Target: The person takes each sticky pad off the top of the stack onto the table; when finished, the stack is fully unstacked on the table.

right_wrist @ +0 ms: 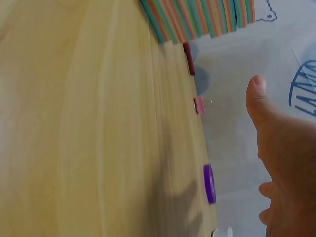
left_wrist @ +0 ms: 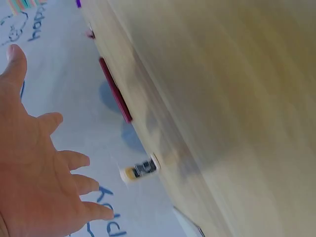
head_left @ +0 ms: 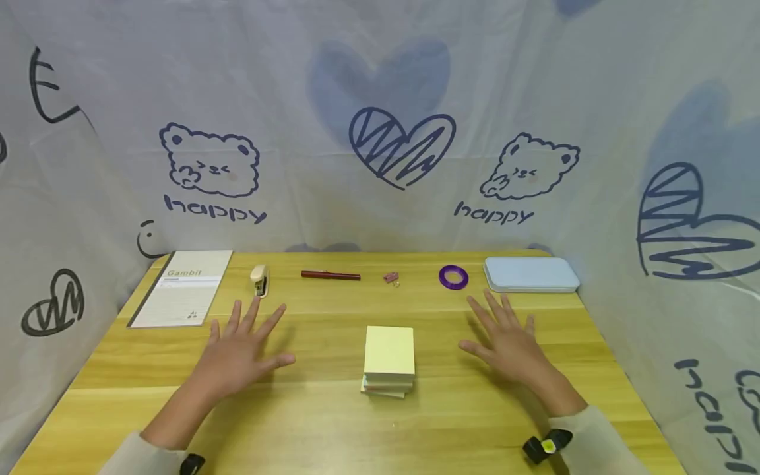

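Starting at your far left, a white notebook with a grey spine (head_left: 183, 286) lies at the desk's (head_left: 332, 422) ten o'clock corner, its long axis running away from you. Just right of it sits a small cream stapler (head_left: 259, 280), directly at twelve o'clock from your left hand (head_left: 240, 349). That hand hovers palm-down with its fingers (head_left: 270, 322) straight and spread wide, holding nothing; the left wrist view shows the same open spread.

Further along the back row lie a dark red pen (head_left: 330, 275), crosswise, and a tiny pink binder clip (head_left: 390, 277).

Between your hands sits the stack of pale yellow square sticky-note pads (head_left: 388, 359), slightly askew, coloured edges showing at its base. It lies at three o'clock from your left hand and nine o'clock from your right, about equally near both, touching neither.

Your right hand (head_left: 507, 343) is likewise flat, fingers apart, empty. Beyond it at twelve o'clock lie a purple tape ring (head_left: 454, 277) and a pale blue rounded tin case (head_left: 531, 274).
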`<state>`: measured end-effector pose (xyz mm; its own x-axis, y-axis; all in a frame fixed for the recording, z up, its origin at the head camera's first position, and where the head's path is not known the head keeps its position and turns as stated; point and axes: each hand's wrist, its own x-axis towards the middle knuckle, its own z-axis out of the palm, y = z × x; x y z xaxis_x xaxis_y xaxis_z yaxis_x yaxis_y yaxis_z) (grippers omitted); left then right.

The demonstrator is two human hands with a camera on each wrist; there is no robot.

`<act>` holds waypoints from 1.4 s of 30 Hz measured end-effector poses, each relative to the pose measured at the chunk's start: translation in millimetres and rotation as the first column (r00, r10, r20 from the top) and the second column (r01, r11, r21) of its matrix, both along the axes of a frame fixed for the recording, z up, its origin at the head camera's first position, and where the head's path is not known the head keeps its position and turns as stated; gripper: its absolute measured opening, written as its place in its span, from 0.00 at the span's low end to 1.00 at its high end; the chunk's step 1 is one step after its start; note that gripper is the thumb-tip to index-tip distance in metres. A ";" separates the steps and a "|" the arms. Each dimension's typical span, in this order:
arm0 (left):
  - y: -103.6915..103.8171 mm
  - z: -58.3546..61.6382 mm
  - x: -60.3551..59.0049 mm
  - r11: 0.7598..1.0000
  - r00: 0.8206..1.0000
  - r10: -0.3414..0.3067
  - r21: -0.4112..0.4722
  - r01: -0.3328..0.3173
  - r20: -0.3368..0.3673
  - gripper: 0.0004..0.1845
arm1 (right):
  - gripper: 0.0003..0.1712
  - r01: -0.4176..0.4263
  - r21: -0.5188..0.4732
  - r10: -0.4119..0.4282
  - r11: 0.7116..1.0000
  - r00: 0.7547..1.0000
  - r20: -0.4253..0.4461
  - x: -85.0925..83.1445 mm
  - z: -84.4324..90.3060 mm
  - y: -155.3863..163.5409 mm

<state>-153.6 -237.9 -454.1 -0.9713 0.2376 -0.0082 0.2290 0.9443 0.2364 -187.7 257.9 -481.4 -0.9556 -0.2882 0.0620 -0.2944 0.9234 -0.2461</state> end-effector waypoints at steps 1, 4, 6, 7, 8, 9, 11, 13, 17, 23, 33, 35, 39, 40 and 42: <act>3.0 0.1 0.8 1.000 1.000 -0.012 0.015 0.012 0.000 0.49 | 0.52 -0.011 -0.008 0.011 1.000 1.000 -0.002 0.4 0.8 -2.1; 11.2 -0.3 2.8 0.997 0.999 -0.045 0.064 0.045 0.004 0.49 | 0.52 -0.047 -0.033 0.047 0.998 0.999 -0.007 1.9 4.9 -9.6; 16.6 -1.4 3.6 0.993 0.998 -0.070 0.091 0.070 -0.005 0.49 | 0.51 -0.073 -0.052 0.073 0.996 0.997 -0.003 2.9 7.6 -15.0; 19.0 -2.3 3.7 0.991 0.997 -0.078 0.106 0.077 -0.002 0.49 | 0.51 -0.084 -0.064 0.085 0.994 0.996 0.006 3.5 9.0 -17.9; 21.4 -3.0 3.9 0.989 0.996 -0.087 0.123 0.086 -0.001 0.49 | 0.51 -0.098 -0.078 0.099 0.992 0.995 0.011 4.2 10.7 -20.9; 24.1 -3.9 3.9 0.985 0.995 -0.098 0.140 0.097 -0.002 0.49 | 0.51 -0.111 -0.094 0.113 0.989 0.993 0.019 4.9 12.4 -24.0; 30.0 -5.8 3.7 0.977 0.993 -0.122 0.174 0.120 0.000 0.48 | 0.51 -0.141 -0.123 0.145 0.982 0.989 0.026 6.2 15.1 -29.7; 36.1 -7.6 3.3 0.966 0.989 -0.148 0.219 0.141 0.014 0.48 | 0.50 -0.170 -0.163 0.178 0.972 0.983 0.036 7.8 17.9 -35.8; 50.1 -10.7 2.9 0.924 0.977 -0.211 0.336 0.184 0.043 0.49 | 0.49 -0.243 -0.253 0.264 0.936 0.963 0.052 11.8 23.1 -46.7; 72.8 -12.2 2.8 0.819 0.942 -0.316 0.534 0.211 0.113 0.53 | 0.50 -0.329 -0.394 0.394 0.858 0.914 0.095 19.0 34.7 -64.5; 111.8 -13.2 -0.9 0.682 0.901 -0.400 0.712 0.170 0.169 0.63 | 0.55 -0.353 -0.415 0.457 0.838 0.871 0.181 25.6 46.3 -94.7; 116.6 -13.6 -1.0 0.659 0.899 -0.403 0.736 0.155 0.171 0.64 | 0.56 -0.354 -0.414 0.454 0.839 0.874 0.174 25.8 45.8 -99.2; 124.3 -16.5 -1.3 0.608 0.898 -0.408 0.782 0.136 0.162 0.62 | 0.57 -0.348 -0.424 0.447 0.836 0.881 0.158 25.9 43.4 -105.2; 126.0 -17.6 -1.5 0.596 0.898 -0.410 0.792 0.133 0.158 0.62 | 0.57 -0.345 -0.430 0.445 0.834 0.883 0.153 25.9 42.6 -106.2; 129.2 -20.3 -2.2 0.575 0.900 -0.410 0.808 0.130 0.147 0.60 | 0.56 -0.342 -0.442 0.442 0.829 0.885 0.145 25.8 41.3 -107.8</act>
<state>-155.9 -108.7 -474.4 -0.8398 0.5410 0.0443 0.2304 0.2813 0.9315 -161.9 150.1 -440.1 -0.7670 -0.6401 0.0440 -0.4985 0.5513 -0.6691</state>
